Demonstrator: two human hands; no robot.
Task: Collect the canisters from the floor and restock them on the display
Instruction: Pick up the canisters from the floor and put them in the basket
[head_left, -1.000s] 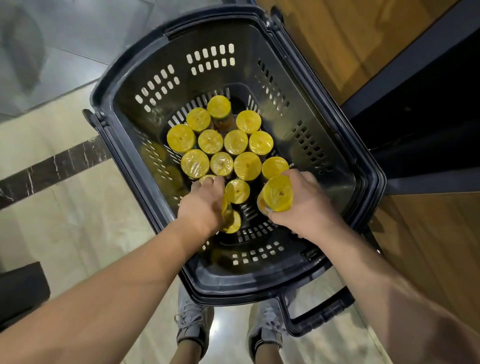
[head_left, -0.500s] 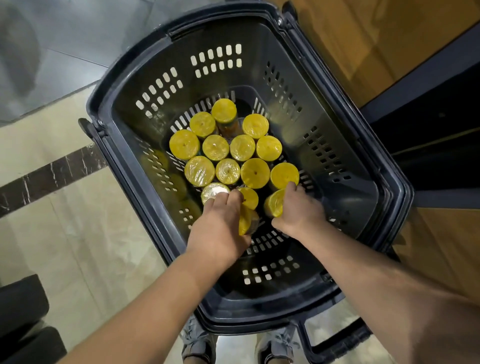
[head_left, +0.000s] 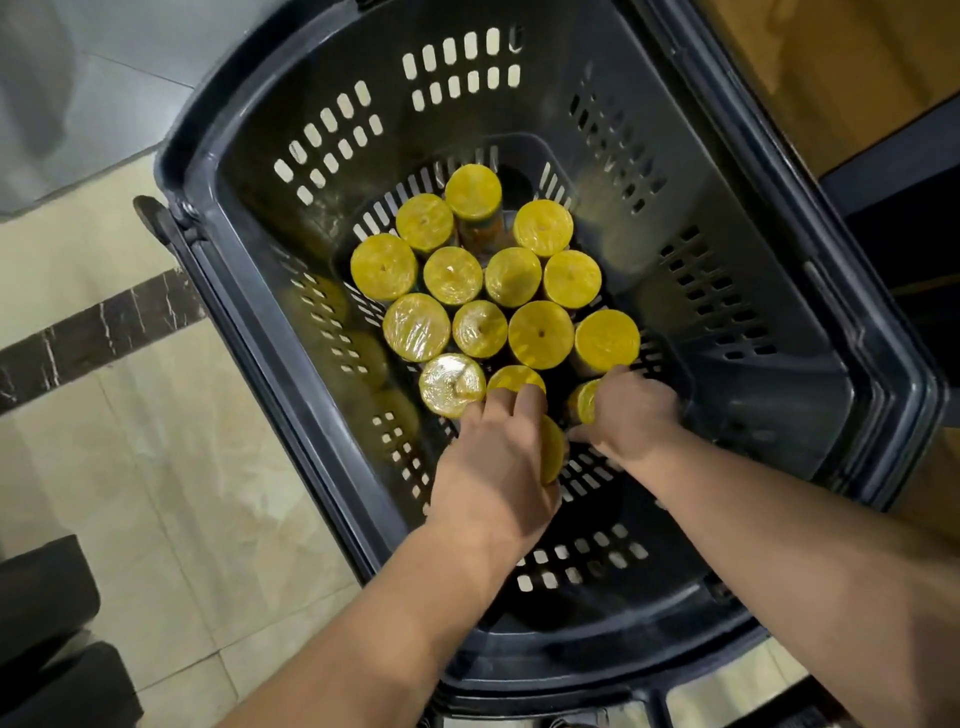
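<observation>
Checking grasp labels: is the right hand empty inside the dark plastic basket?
No, the right hand is closed around a yellow-lidded canister low in the dark plastic basket.

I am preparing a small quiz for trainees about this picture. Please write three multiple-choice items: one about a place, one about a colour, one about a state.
1. Where do the canisters stand?
A. on a shelf
B. in the dark basket
C. on the bare floor

2. What colour are most canister lids?
A. yellow
B. red
C. blue

3. What is the right hand doing?
A. hanging free outside the basket
B. holding the basket handle
C. closed on a canister inside the basket

Answers:
1 B: the canisters are grouped upright on the bottom of the basket.
2 A: the tops show yellow, though one lid near the left hand looks paler and shiny.
3 C: the right hand wraps around a yellow canister low in the basket.
</observation>
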